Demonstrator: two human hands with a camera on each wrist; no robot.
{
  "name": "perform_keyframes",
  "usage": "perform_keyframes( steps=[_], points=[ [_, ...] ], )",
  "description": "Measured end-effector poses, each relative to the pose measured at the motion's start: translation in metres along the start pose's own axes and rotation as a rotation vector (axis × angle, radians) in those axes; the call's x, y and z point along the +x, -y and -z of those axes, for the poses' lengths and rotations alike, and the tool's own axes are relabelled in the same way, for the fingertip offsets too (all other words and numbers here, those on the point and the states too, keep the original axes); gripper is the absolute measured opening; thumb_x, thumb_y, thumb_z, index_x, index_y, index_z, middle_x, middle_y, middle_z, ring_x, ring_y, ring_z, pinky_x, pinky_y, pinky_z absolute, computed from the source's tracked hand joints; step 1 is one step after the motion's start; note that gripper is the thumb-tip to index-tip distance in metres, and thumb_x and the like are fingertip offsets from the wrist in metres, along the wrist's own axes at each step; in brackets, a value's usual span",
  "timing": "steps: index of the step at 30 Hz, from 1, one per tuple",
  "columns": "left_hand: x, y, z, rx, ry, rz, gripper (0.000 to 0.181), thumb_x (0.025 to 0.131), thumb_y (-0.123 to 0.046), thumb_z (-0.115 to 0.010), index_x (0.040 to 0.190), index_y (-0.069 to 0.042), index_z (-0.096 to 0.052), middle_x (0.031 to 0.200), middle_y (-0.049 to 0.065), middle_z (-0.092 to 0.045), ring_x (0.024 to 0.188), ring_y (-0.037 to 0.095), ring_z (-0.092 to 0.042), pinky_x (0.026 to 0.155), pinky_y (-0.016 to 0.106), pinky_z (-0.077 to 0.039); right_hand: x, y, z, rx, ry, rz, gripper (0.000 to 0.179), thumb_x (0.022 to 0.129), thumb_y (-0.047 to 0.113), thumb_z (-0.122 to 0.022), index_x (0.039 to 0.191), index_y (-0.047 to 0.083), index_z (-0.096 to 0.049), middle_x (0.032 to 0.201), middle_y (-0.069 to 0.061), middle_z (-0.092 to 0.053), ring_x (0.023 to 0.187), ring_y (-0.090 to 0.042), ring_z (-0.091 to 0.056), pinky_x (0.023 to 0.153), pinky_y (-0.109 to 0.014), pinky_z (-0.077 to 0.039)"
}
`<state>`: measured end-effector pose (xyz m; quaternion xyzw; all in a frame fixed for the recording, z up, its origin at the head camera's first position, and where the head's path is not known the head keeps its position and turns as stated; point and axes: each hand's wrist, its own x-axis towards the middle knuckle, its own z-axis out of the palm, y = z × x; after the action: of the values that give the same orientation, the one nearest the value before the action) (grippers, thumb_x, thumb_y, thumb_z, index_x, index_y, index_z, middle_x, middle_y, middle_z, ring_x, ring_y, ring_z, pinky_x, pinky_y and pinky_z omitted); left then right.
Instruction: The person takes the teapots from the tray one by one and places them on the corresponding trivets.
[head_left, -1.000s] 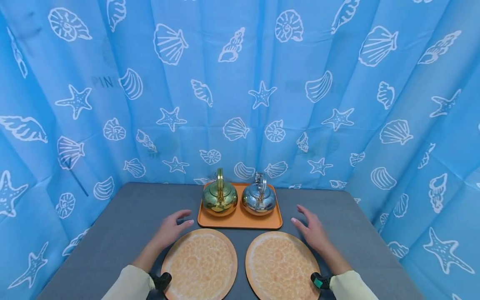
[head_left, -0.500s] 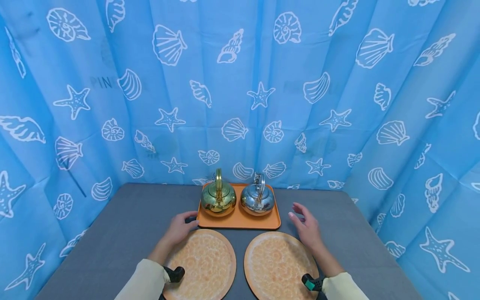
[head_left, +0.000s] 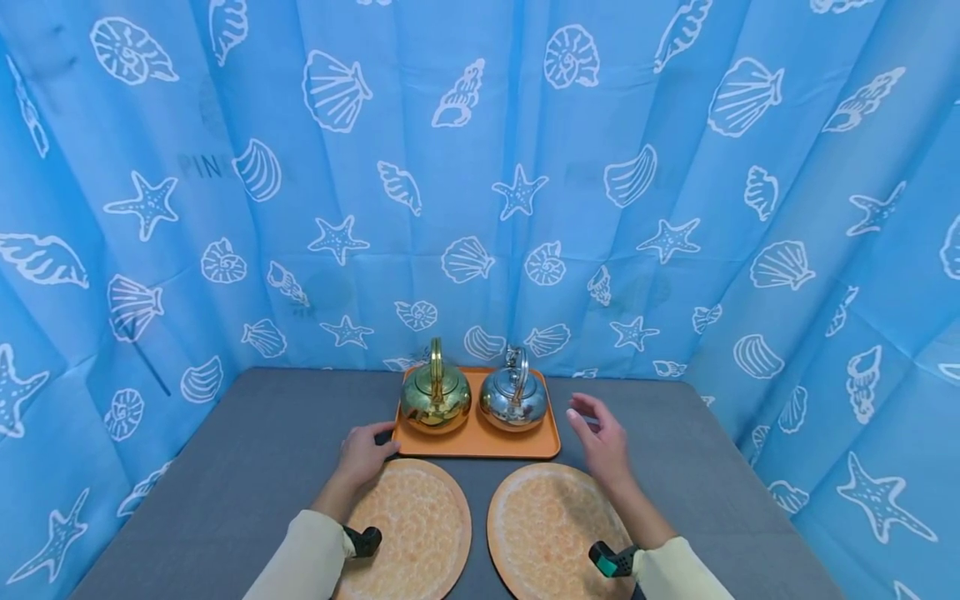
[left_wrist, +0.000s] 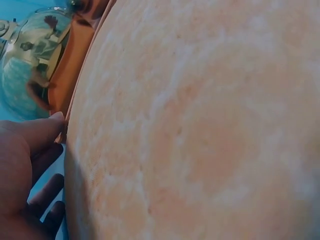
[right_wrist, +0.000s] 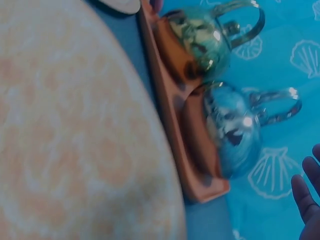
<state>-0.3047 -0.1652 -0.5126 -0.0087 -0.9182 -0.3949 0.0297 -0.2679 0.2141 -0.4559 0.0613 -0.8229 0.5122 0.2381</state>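
Observation:
An orange tray [head_left: 480, 437] bears a gold kettle [head_left: 436, 398] on its left half and a silver kettle [head_left: 513, 400] on its right, both handles up. My left hand [head_left: 363, 456] is at the tray's front left corner. In the left wrist view the left thumb [left_wrist: 56, 119] lies on the corner of the rim and the other fingers reach below it, pinching the edge. Off the tray's right side, my right hand [head_left: 602, 442] hangs with fingers apart and loosely bent, holding nothing. The right wrist view has only its fingertips [right_wrist: 304, 197] at the right edge.
Two round mats with a flatbread-like pattern, a left mat [head_left: 416, 521] and a right mat [head_left: 551, 517], lie on the grey table [head_left: 300, 408] in front of the tray, below my forearms. A blue seashell curtain [head_left: 480, 208] hangs behind the table and along both sides.
My left hand has moved right to the tray's corner and taken hold there. My right hand has moved left and farther forward, closer to the tray's right side. Tray and kettles stay in place.

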Motion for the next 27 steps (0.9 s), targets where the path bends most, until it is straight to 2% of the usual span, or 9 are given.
perform_keyframes(
  steps=[2, 5, 13, 19, 21, 23, 27],
  points=[
    [0.0, 0.0, 0.0, 0.013, -0.013, -0.004, 0.042, 0.09, -0.02, -0.07, 0.131, -0.009, -0.064, 0.132, 0.017, -0.058, 0.128, 0.043, -0.043, 0.105, 0.064, -0.024, 0.003, 0.006, -0.003, 0.019, -0.006, 0.015, 0.031, 0.097, 0.018, -0.062, 0.124, 0.003, -0.061, 0.116, -0.011, -0.066, 0.106, -0.022, -0.059, 0.082, -0.018, -0.045],
    [0.0, 0.001, -0.001, 0.021, -0.026, -0.01, 0.042, 0.089, -0.02, -0.071, 0.13, -0.009, -0.064, 0.131, 0.018, -0.059, 0.127, 0.044, -0.041, 0.104, 0.064, -0.023, 0.008, 0.015, -0.007, 0.051, -0.007, 0.037, 0.031, 0.097, 0.017, -0.063, 0.124, 0.003, -0.061, 0.115, -0.012, -0.066, 0.105, -0.023, -0.06, 0.083, -0.021, -0.047],
    [0.0, 0.004, -0.002, 0.05, -0.02, -0.011, 0.046, 0.088, -0.021, -0.072, 0.132, -0.01, -0.063, 0.129, 0.017, -0.06, 0.125, 0.041, -0.043, 0.102, 0.061, -0.027, 0.023, 0.038, -0.022, 0.095, 0.011, 0.075, 0.031, 0.096, 0.014, -0.063, 0.125, 0.002, -0.061, 0.116, -0.016, -0.065, 0.103, -0.027, -0.061, 0.084, -0.027, -0.049],
    [0.001, 0.004, -0.001, 0.069, 0.0, -0.012, 0.047, 0.089, -0.023, -0.072, 0.134, -0.012, -0.062, 0.13, 0.016, -0.059, 0.123, 0.038, -0.043, 0.101, 0.059, -0.029, 0.026, 0.083, -0.027, 0.106, 0.044, 0.113, 0.032, 0.096, 0.005, -0.06, 0.126, -0.007, -0.057, 0.117, -0.026, -0.062, 0.104, -0.036, -0.06, 0.087, -0.042, -0.05],
    [0.001, 0.004, 0.0, 0.075, 0.001, -0.024, 0.047, 0.089, -0.023, -0.072, 0.134, -0.011, -0.062, 0.13, 0.017, -0.059, 0.123, 0.039, -0.043, 0.1, 0.06, -0.029, 0.027, 0.095, -0.029, 0.1, 0.063, 0.117, 0.032, 0.096, 0.003, -0.059, 0.126, -0.009, -0.056, 0.117, -0.027, -0.061, 0.104, -0.037, -0.06, 0.088, -0.044, -0.05],
    [0.001, 0.003, 0.001, 0.071, 0.003, -0.026, 0.047, 0.089, -0.023, -0.072, 0.134, -0.011, -0.062, 0.129, 0.017, -0.059, 0.124, 0.04, -0.042, 0.101, 0.06, -0.028, 0.032, 0.096, -0.034, 0.115, 0.076, 0.117, 0.032, 0.096, 0.005, -0.058, 0.126, -0.007, -0.056, 0.117, -0.025, -0.061, 0.104, -0.036, -0.059, 0.088, -0.045, -0.049],
    [0.002, 0.005, -0.001, 0.071, 0.007, -0.033, 0.047, 0.089, -0.023, -0.072, 0.134, -0.012, -0.062, 0.13, 0.016, -0.059, 0.124, 0.039, -0.042, 0.1, 0.06, -0.028, 0.047, 0.08, -0.049, 0.158, 0.087, 0.108, 0.032, 0.097, 0.01, -0.06, 0.127, -0.002, -0.058, 0.116, -0.02, -0.062, 0.104, -0.033, -0.059, 0.09, -0.046, -0.049]
  ],
)
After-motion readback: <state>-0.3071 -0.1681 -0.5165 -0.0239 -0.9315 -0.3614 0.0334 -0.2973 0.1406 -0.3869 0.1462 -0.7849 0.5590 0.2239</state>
